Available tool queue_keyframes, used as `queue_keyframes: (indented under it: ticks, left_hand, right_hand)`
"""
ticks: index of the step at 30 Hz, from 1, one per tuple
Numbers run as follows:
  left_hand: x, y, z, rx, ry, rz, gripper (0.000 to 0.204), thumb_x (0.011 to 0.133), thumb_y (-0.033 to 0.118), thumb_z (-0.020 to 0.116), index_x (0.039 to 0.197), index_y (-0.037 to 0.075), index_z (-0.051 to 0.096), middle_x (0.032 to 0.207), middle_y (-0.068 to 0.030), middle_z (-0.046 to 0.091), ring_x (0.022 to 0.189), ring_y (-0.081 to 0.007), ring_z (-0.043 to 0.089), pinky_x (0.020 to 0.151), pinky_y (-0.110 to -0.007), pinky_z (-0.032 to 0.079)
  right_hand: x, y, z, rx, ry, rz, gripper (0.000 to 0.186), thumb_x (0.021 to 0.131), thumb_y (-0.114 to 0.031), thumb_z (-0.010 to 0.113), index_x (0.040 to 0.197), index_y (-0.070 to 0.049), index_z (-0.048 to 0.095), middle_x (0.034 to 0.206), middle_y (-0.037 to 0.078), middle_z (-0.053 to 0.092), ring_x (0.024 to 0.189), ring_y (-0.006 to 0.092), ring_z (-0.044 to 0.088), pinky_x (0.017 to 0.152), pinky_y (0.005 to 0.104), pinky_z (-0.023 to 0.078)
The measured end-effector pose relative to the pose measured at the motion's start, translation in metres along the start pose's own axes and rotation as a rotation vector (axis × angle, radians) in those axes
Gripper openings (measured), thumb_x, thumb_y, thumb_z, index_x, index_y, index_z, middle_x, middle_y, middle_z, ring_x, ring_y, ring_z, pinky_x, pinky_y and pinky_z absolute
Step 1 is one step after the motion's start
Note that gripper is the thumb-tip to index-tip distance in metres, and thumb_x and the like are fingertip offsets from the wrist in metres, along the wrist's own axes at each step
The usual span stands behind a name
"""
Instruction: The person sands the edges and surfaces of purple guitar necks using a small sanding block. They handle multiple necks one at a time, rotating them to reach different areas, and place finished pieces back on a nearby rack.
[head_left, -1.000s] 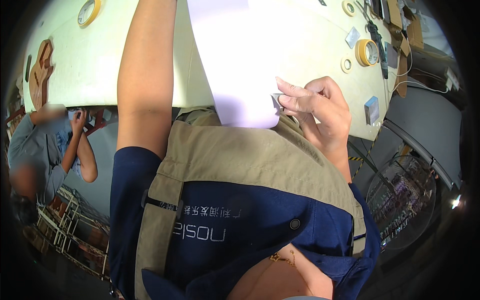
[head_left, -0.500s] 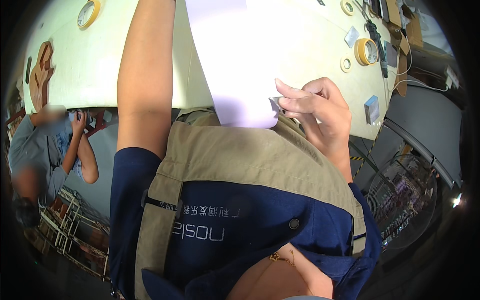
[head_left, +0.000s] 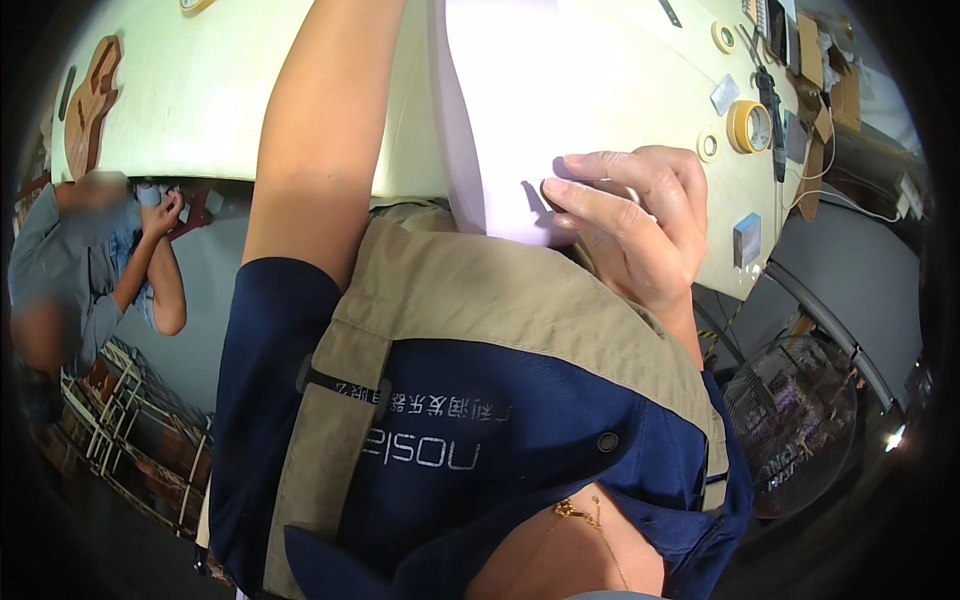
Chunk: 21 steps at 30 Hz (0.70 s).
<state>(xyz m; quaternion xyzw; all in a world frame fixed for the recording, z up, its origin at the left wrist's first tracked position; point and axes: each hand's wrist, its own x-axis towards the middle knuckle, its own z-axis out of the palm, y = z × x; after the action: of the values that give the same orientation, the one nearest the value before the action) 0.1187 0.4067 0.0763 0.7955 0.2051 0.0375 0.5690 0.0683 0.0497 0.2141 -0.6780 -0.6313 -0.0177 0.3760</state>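
Observation:
A smooth, pale lilac-white workpiece (head_left: 515, 205) reaches from the top of the picture down to my apron; glare washes out its surface, so its exact kind cannot be told. At its near right corner is my right hand (head_left: 640, 215), closed in a pinch with thumb and forefinger close to the surface. Something small and dark shows at the fingertips, too little to name, and a shadow falls on the workpiece beside it. My left forearm (head_left: 325, 130) runs up along the workpiece's left side, and the left hand lies beyond the top edge, out of view.
A pale table (head_left: 210, 130) holds a brown wooden guitar-shaped piece (head_left: 93, 105) at far left. On the right lie tape rolls (head_left: 748, 127), a small blue box (head_left: 747, 240) and a dark tool (head_left: 768, 110) with a cable. Another person (head_left: 75, 260) sits at left; a fan (head_left: 790, 425) stands right.
The whole view has shifted, with table things appearing farther right. The workpiece has turned slightly, showing more of its left side. My right hand's fingers have shifted at its corner.

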Motion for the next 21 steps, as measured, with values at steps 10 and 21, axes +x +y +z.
queue_keyframes:
  ticks: [10, 21]
  left_hand:
    - [0.009, -0.024, -0.008, 0.036, -0.029, 0.273, 0.049, 0.099, 0.043, 0.049, 0.128, 0.005, 0.059, 0.109, 0.0004, 0.066, 0.086, -0.0120, 0.054, 0.080, -0.026, 0.046]
    - [-0.007, 0.003, -0.003, 0.099, -0.005, 0.063, 0.052, 0.097, 0.048, 0.049, 0.129, 0.008, 0.059, 0.111, 0.0000, 0.065, 0.087, -0.0128, 0.054, 0.081, -0.026, 0.046]
  right_hand:
    - [-0.003, -0.001, 0.007, -0.061, 0.003, -0.034, 0.024, 0.060, -0.012, 0.076, 0.084, -0.013, 0.074, 0.087, 0.001, 0.069, 0.074, 0.0180, 0.049, 0.060, 0.0256, 0.044]
    - [0.002, -0.005, 0.001, 0.054, -0.048, 0.083, 0.026, 0.056, -0.007, 0.080, 0.082, -0.010, 0.075, 0.082, 0.004, 0.068, 0.072, 0.0196, 0.050, 0.062, 0.0269, 0.043]
